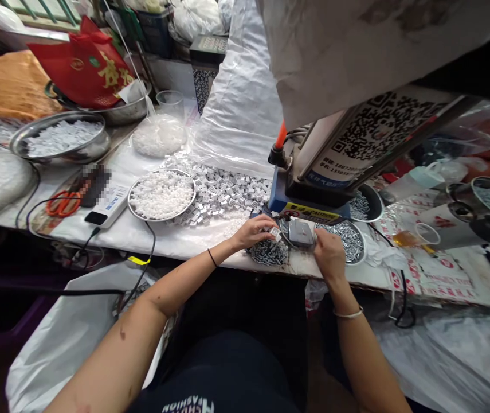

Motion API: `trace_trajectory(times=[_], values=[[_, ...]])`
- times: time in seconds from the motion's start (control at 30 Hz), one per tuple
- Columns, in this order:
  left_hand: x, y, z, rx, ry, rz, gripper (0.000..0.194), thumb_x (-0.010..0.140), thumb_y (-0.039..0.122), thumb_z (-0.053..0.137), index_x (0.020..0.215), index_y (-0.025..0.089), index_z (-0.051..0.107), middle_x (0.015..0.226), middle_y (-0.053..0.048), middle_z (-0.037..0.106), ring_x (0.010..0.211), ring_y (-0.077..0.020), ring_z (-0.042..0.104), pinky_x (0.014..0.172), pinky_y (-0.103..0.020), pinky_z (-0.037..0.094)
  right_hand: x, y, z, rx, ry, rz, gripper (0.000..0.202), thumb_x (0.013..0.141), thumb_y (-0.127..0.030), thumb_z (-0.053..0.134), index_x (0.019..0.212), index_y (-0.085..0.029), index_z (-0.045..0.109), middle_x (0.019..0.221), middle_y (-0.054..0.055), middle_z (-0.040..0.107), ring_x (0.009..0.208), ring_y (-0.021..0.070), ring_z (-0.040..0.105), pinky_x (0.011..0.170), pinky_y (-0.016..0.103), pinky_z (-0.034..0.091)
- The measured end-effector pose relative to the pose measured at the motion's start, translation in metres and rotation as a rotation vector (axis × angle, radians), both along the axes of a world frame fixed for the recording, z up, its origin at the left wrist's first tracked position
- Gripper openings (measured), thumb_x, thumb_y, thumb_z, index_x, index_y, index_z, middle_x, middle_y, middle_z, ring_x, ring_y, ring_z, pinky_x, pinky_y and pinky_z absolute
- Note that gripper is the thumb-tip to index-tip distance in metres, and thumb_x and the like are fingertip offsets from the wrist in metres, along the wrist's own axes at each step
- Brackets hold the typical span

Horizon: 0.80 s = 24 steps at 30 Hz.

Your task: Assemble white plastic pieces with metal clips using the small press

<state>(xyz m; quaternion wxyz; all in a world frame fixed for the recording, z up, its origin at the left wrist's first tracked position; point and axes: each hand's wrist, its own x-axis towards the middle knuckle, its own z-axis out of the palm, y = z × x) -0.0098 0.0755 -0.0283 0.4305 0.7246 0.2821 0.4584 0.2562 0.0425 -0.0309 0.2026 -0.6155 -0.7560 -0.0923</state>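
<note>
Between the thumb and fingers of my left hand (251, 232) is a small white square plastic piece (275, 233). It is just above a heap of small metal pins (268, 252) near the table's front edge. My right hand (329, 252) is closed at the right side of a grey metal block (300, 232); what its fingertips hold, if anything, is hidden. Over the block stands a bench press machine (309, 195) with a blue base and a yellow caution label. Many more white square pieces (223, 192) lie loose left of the machine.
A round tray of white parts (161, 195) sits left, near a white power strip (107, 206) and orange-handled scissors (63, 203). Right of the block is a tray of metal pins (359, 246). Cables hang over the front edge. A metal bowl (59, 137) stands farther left.
</note>
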Motion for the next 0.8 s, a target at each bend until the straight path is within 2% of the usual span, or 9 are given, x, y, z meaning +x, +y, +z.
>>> trace_trajectory(times=[0.1, 0.2, 0.33, 0.43, 0.53, 0.6, 0.63, 0.77, 0.8], values=[[-0.002, -0.005, 0.011, 0.058, 0.118, 0.040, 0.031, 0.082, 0.042, 0.057, 0.095, 0.015, 0.067, 0.097, -0.010, 0.057, 0.093, -0.0200, 0.056, 0.086, -0.031, 0.044, 0.029, 0.004, 0.001, -0.063, -0.131, -0.180, 0.032, 0.087, -0.028, 0.043, 0.100, -0.009, 0.066, 0.095, 0.016, 0.065, 0.092, 0.0276, 0.052, 0.084, 0.041, 0.040], [0.000, 0.001, 0.028, -0.019, 0.251, 0.096, 0.028, 0.085, 0.039, 0.052, 0.082, 0.014, 0.067, 0.084, -0.008, 0.054, 0.082, -0.0187, 0.055, 0.076, -0.029, 0.044, 0.046, 0.007, -0.004, -0.179, -0.196, -0.224, 0.033, 0.084, -0.035, 0.049, 0.092, -0.009, 0.068, 0.093, 0.017, 0.065, 0.086, 0.0274, 0.052, 0.080, 0.041, 0.038], [0.005, 0.023, 0.053, -0.150, 0.479, -0.095, 0.032, 0.080, 0.030, 0.056, 0.052, 0.016, 0.053, 0.058, -0.002, 0.047, 0.059, -0.0146, 0.047, 0.060, -0.027, 0.038, 0.045, 0.012, -0.008, -0.231, -0.034, -0.277, 0.031, 0.082, -0.036, 0.050, 0.089, -0.014, 0.071, 0.080, 0.012, 0.067, 0.075, 0.0236, 0.053, 0.070, 0.035, 0.038], [0.007, 0.040, 0.064, -0.212, 0.617, -0.231, 0.029, 0.078, 0.025, 0.057, 0.050, 0.016, 0.052, 0.051, 0.000, 0.045, 0.052, -0.0135, 0.042, 0.056, -0.028, 0.033, 0.040, 0.017, -0.008, -0.203, 0.049, -0.364, 0.036, 0.080, -0.043, 0.050, 0.086, -0.015, 0.072, 0.068, 0.011, 0.065, 0.070, 0.0243, 0.052, 0.064, 0.033, 0.036], [0.005, 0.043, 0.066, -0.180, 0.616, -0.270, 0.027, 0.078, 0.026, 0.057, 0.053, 0.016, 0.055, 0.052, -0.001, 0.046, 0.052, -0.0138, 0.044, 0.056, -0.028, 0.032, 0.039, 0.020, -0.007, -0.200, 0.082, -0.419, 0.037, 0.079, -0.044, 0.051, 0.087, -0.015, 0.073, 0.066, 0.011, 0.064, 0.069, 0.0237, 0.052, 0.063, 0.032, 0.035], [0.001, 0.034, 0.060, -0.106, 0.533, -0.182, 0.028, 0.080, 0.028, 0.056, 0.054, 0.016, 0.055, 0.054, -0.001, 0.047, 0.053, -0.0139, 0.045, 0.056, -0.028, 0.034, 0.041, 0.020, -0.008, -0.209, 0.102, -0.454, 0.033, 0.079, -0.041, 0.052, 0.086, -0.016, 0.073, 0.067, 0.011, 0.065, 0.065, 0.0221, 0.052, 0.062, 0.031, 0.034], [-0.001, 0.025, 0.055, -0.062, 0.468, -0.085, 0.028, 0.082, 0.029, 0.055, 0.057, 0.016, 0.057, 0.057, -0.002, 0.049, 0.055, -0.0142, 0.046, 0.057, -0.027, 0.035, 0.043, 0.019, -0.009, -0.206, 0.116, -0.457, 0.032, 0.078, -0.039, 0.051, 0.086, -0.017, 0.073, 0.067, 0.010, 0.065, 0.064, 0.0212, 0.052, 0.062, 0.031, 0.033], [-0.004, -0.028, 0.023, 0.066, 0.201, 0.465, 0.023, 0.088, 0.031, 0.048, 0.079, 0.017, 0.063, 0.077, -0.005, 0.060, 0.074, -0.0158, 0.054, 0.070, -0.029, 0.041, 0.048, 0.016, -0.012, -0.170, 0.155, -0.371, 0.031, 0.080, -0.037, 0.049, 0.084, -0.018, 0.072, 0.069, 0.008, 0.067, 0.064, 0.0200, 0.053, 0.062, 0.030, 0.035], [-0.002, -0.041, 0.014, 0.101, 0.207, 0.508, 0.021, 0.087, 0.033, 0.052, 0.079, 0.017, 0.064, 0.076, -0.004, 0.060, 0.073, -0.0155, 0.053, 0.071, -0.030, 0.041, 0.048, 0.016, -0.012, -0.162, 0.142, -0.353, 0.031, 0.079, -0.038, 0.049, 0.086, -0.018, 0.072, 0.070, 0.008, 0.067, 0.066, 0.0208, 0.053, 0.063, 0.030, 0.035]])
